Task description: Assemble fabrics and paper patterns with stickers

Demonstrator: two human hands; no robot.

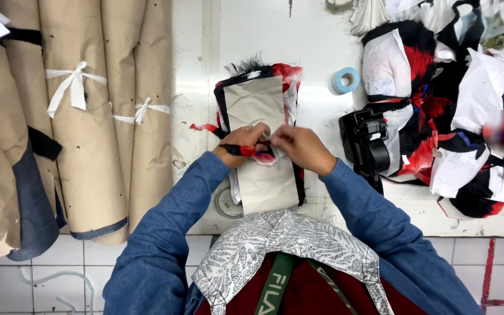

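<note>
Both hands meet over the bundle (262,149) at the middle of the table (316,52). The left hand (241,142) pinches a black-and-red strip (251,150) across the bundle; the right hand (301,147) pinches its other end, fingers pressed together. The paper pattern (256,105) lies on top. Beside the right wrist sits a black tagging gun (367,140), tape roll (345,80) beyond.

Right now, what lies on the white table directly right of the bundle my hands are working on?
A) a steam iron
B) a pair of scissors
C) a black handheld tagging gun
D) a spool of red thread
C: a black handheld tagging gun lies just right of the right hand, between the paper-topped fabric bundle and the pile of fabric pieces.
</note>
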